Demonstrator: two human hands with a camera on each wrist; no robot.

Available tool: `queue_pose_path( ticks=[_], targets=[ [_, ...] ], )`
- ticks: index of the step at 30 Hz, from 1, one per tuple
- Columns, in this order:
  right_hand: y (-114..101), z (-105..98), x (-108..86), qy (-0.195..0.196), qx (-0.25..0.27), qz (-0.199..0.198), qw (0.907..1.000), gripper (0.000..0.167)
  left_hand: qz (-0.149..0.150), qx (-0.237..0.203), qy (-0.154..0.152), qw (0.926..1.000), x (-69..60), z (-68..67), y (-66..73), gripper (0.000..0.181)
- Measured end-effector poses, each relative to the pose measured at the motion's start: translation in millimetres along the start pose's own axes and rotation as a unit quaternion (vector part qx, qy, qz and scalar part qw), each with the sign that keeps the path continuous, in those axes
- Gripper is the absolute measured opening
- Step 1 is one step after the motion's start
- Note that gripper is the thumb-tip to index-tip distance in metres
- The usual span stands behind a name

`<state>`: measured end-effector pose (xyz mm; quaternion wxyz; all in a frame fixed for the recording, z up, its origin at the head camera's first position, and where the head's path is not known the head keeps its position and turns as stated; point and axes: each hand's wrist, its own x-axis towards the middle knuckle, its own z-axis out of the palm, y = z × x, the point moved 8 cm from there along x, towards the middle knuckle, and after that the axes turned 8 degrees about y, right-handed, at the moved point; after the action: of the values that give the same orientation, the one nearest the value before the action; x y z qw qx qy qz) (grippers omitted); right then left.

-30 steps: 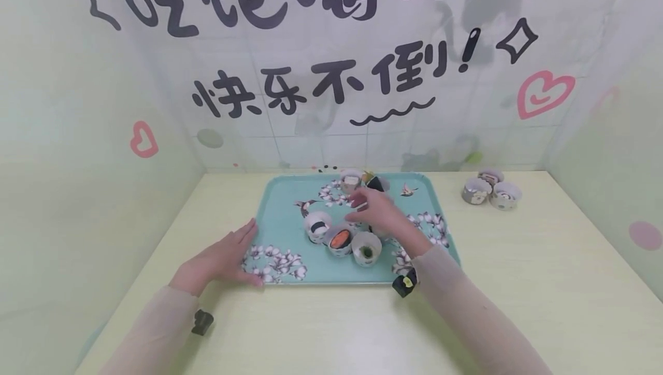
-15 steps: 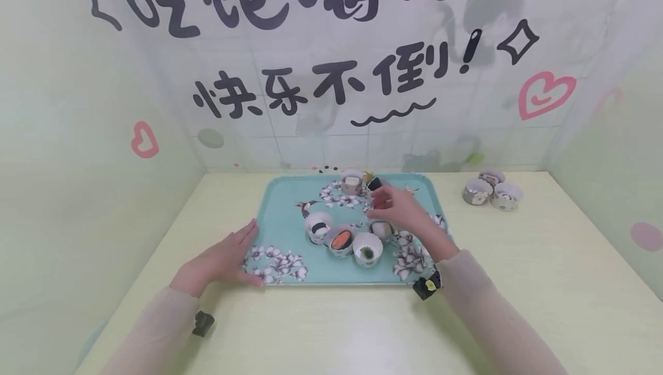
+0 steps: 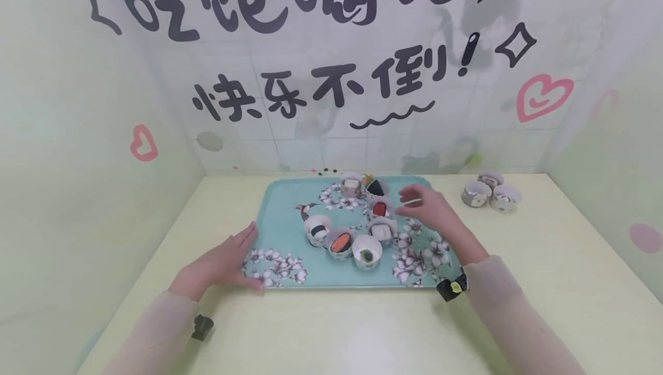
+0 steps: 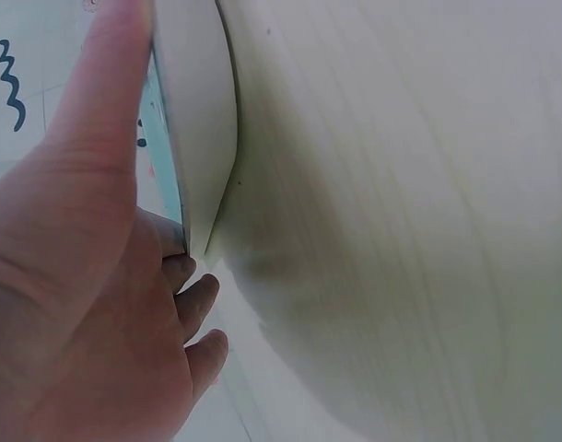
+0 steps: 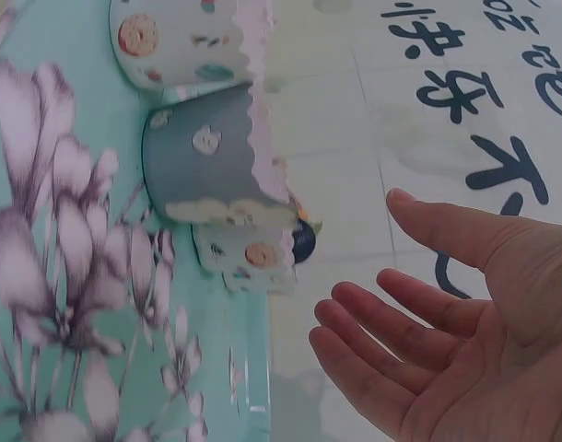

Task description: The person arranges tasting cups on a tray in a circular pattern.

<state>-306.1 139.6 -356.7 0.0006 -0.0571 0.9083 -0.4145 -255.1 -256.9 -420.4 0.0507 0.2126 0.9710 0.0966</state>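
A pale blue floral tray (image 3: 282,202) lies on the table. My left hand (image 3: 223,263) rests at its near-left corner, fingers straight along the side and thumb at the front edge. In the left wrist view the thumb lies by the tray's rim (image 4: 203,110). Several small paper cups hold sushi-like pieces in a curved row. Among them are a cup with a red piece (image 3: 380,209), a cup with a whitish piece (image 3: 382,231), and a cup with an orange piece (image 3: 340,243). My right hand (image 3: 427,208) hovers to their right, fingers spread and holding nothing.
Three more paper cups (image 3: 476,194) stand together on the table (image 3: 544,237), right of the tray. A printed sheet (image 3: 321,47) with black lettering hangs behind. Pale side panels flank the table.
My right hand has moved right, away from the row of cups, uncovering the red and whitish pieces. My left hand stays at the tray corner.
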Motion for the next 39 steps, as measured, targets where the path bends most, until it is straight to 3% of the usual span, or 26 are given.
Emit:
queue_pose_path(
  ticks=[23,33,39],
  targets=[
    [40.5,-64.3,-2.6,0.035,-0.003,0.014,0.9993,0.060,-0.012,0.002,-0.009,0.9999,-0.8,2.8,-4.0,0.138],
    [59.2,-99.6,-7.3,0.086,-0.028,0.028,0.9956,0.072,-0.013,0.002,-0.010,0.9999,-0.3,2.5,-2.8,0.138],
    [72.3,-114.9,-9.7,0.096,-0.037,0.039,0.9939,0.078,-0.013,0.001,-0.009,0.9999,-0.2,1.7,-2.2,0.138]
  ],
)
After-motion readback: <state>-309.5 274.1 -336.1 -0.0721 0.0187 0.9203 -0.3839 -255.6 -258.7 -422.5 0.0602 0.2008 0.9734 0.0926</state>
